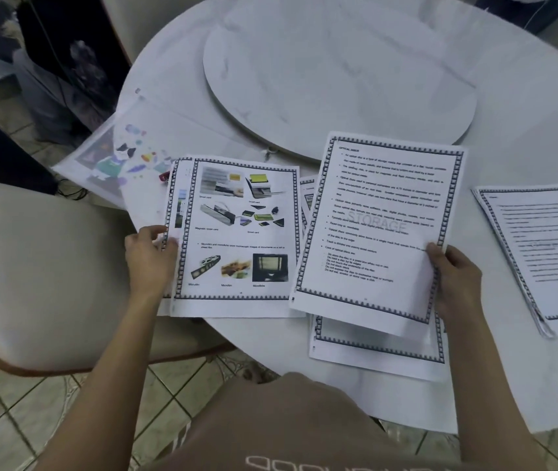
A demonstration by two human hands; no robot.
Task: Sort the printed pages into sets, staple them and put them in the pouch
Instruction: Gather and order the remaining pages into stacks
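My left hand (150, 253) grips the left edge of a fanned bundle of bordered pages (236, 232) whose top sheet shows photos. My right hand (454, 277) pinches the right edge of a single text page (382, 226) with a STORAGE watermark, held tilted above a low pile of pages (372, 345) at the table's near edge. Another stack of text pages (539, 253) lies at the right. A clear pouch with a colourful cartoon print (118, 158) lies at the left, hanging over the table edge. A small red thing (164, 176), perhaps the stapler, peeks out behind the left bundle.
The round white marble table (525, 107) carries a raised turntable disc (338, 73) in its middle. A beige chair seat (50, 277) stands at the left, close to the table. Tiled floor lies below. Dark objects stand at the far left.
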